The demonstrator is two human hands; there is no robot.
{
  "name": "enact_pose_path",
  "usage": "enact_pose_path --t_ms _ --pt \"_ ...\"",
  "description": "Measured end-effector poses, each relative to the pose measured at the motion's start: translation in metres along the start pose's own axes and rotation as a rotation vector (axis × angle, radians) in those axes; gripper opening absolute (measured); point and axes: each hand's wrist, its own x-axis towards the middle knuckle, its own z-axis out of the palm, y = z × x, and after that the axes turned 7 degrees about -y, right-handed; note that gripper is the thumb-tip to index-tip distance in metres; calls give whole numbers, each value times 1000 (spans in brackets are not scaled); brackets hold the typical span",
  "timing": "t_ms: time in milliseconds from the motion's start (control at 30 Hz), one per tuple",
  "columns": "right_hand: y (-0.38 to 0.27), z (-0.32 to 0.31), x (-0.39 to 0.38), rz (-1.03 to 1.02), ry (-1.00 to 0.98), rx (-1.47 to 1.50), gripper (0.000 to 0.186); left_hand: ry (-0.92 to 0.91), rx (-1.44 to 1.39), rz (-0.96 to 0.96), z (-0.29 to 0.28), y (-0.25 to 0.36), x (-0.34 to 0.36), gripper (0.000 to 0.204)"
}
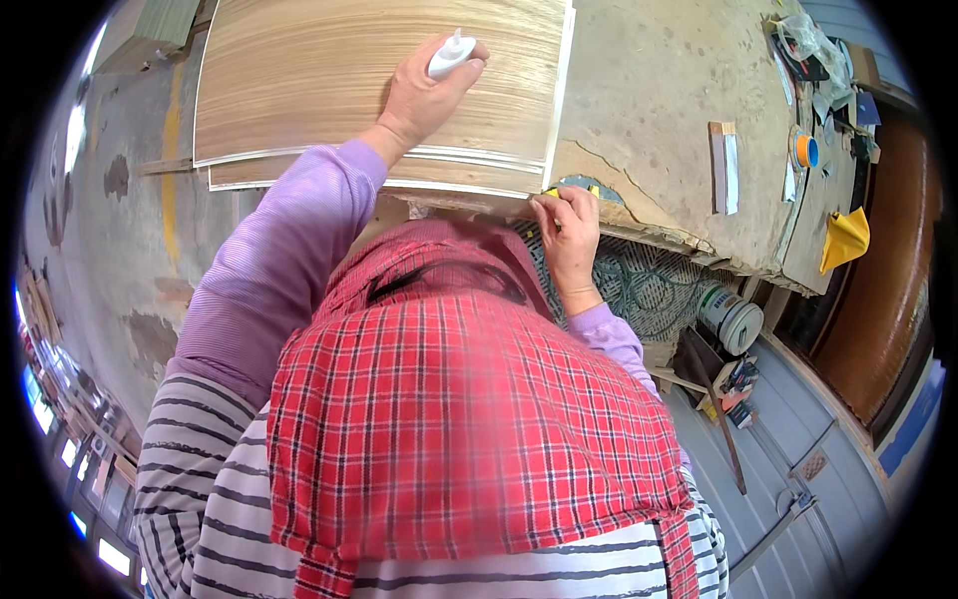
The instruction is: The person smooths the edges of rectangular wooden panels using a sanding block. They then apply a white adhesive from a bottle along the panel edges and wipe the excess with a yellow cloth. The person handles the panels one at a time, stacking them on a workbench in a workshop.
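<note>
You are in a workshop, by the look of it one for wood or panel work. Wood-grain panels (289,80) with pale edges lie stacked on the stained, chipped bench (659,110) before you. To your left, the patchy bare floor (125,270) carries a yellow stripe (171,205), with a pile of boards (150,30) farther off. On your right you have a clear plastic bag (810,42) among clutter, and a white bucket (736,321) lower down. Your checked apron (479,429) suits the place.
</note>
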Motion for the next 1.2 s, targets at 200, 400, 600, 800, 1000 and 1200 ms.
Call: enact_pose_path --t_ms 200,400,600,800,1000,1200 --pt "2 1 -1 3 15 -29 15 -17 9 -17 1 3 2 13" --pt "2 2 0 -15 16 -39 16 -25 95 20 0 3 2 12" --pt "3 5 2 18 22 -39 21 -31 128 37 0 4 3 12" --pt "3 1 4 33 0 -57 18 -29 109 25 1 4 2 12" --pt "5 -10 0 6 -15 -42 18 -37 175 40 0 8 2 12" --pt "7 -17 -12 -154 -121 -176 44 -42 133 29 1 7 1 11"
